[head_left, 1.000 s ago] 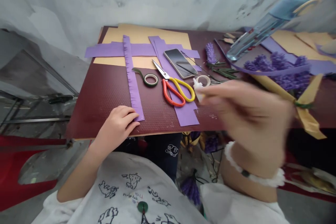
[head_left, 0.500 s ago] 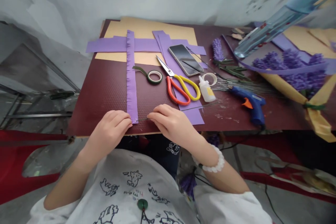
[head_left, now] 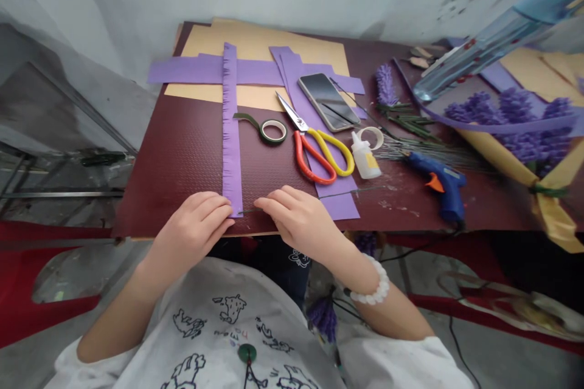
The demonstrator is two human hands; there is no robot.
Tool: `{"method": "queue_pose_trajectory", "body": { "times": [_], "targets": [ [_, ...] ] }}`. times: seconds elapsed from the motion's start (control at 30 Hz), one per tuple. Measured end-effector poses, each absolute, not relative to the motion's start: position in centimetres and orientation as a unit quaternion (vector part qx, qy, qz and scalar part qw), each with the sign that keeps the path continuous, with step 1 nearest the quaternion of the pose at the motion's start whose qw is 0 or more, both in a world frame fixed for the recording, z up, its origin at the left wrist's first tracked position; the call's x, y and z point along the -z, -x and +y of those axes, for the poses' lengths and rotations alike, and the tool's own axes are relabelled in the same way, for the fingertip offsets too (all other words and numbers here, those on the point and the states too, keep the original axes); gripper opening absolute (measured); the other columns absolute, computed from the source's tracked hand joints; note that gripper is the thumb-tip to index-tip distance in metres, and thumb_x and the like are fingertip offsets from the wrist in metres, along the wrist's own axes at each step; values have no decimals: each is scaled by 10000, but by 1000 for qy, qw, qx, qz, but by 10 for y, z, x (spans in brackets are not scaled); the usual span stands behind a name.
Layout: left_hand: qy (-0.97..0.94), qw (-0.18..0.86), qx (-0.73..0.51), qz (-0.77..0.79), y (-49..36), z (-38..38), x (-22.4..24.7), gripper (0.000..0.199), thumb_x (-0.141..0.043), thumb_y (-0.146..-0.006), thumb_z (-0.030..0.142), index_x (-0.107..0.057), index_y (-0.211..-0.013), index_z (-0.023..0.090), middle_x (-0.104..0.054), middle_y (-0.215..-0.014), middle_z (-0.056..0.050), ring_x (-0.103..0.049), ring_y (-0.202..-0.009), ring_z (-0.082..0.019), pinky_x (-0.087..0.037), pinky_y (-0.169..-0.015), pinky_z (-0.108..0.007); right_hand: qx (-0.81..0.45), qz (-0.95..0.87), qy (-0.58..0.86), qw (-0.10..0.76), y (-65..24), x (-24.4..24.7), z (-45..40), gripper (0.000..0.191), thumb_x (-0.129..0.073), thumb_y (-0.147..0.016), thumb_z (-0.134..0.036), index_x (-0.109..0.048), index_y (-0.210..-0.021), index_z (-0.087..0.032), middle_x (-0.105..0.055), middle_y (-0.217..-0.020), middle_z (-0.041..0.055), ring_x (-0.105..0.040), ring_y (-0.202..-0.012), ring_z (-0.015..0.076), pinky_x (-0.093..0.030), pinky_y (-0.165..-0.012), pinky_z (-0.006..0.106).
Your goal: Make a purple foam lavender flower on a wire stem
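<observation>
A fringed purple paper strip point(head_left: 232, 158) lies lengthwise on the table, its near end at the front edge. My left hand point(head_left: 195, 225) is closed at that end, fingers pinching the strip's left corner. A thin dark wire point(head_left: 250, 212) runs from the strip's end into my right hand point(head_left: 292, 213), whose fingertips are pressed together on it; the wire shows again beyond the hand, over another purple strip point(head_left: 340, 203). Just past the hands lie scissors point(head_left: 314, 143) with red and yellow handles and a roll of green tape point(head_left: 272, 132) with its tail touching the fringed strip.
A phone point(head_left: 328, 102), a small glue bottle point(head_left: 365, 158) and a blue glue gun point(head_left: 438, 182) lie to the right. Beyond them are purple flowers wrapped in yellow paper point(head_left: 497, 149) and a clear blue bottle-like container point(head_left: 479, 42). Tan sheets point(head_left: 191, 48) lie at the back.
The camera view has shifted slightly, so the table things appear a little farther right. Both hands keep their grip at the strip's near end, with little visible movement.
</observation>
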State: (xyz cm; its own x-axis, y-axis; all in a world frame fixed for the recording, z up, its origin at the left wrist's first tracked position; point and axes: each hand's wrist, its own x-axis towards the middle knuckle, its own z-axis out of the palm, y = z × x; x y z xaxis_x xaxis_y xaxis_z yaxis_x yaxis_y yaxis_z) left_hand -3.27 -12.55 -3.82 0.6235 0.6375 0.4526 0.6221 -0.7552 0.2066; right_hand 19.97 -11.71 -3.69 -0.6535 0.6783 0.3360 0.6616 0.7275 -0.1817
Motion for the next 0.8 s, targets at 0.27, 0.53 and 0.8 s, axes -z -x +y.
{"method": "queue_pose_trajectory", "body": {
  "times": [0.27, 0.53, 0.8],
  "targets": [
    [-911, 21, -257, 322, 33, -116, 31, 118, -557, -885, 156, -626, -973, 117, -670, -944, -83, -591, -942, -195, -528, -877, -344, 19, -917, 360, 173, -199, 39, -117, 286, -386, -884, -39, -642, -942, -152, -614, -829, 64, -432, -718, 190, -354, -621, 313],
    [-931, -44, -238, 274, 34, -115, 29, 102, -564, -862, 92, -643, -926, 83, -687, -934, -103, -616, -943, -206, -539, -910, -372, 21, -916, 359, 178, -197, 37, -115, 233, -416, -928, -125, -642, -884, -164, -612, -864, 63, -474, -725, 163, -336, -606, 299],
    [-934, -30, -232, 270, 34, -110, 25, 78, -579, -866, 139, -633, -895, 91, -677, -895, -96, -613, -888, -204, -556, -821, -354, 30, -925, 340, 166, -199, 39, -113, 275, -374, -930, -92, -643, -923, -147, -608, -823, 67, -443, -714, 182, -334, -609, 313]
  ]
}}
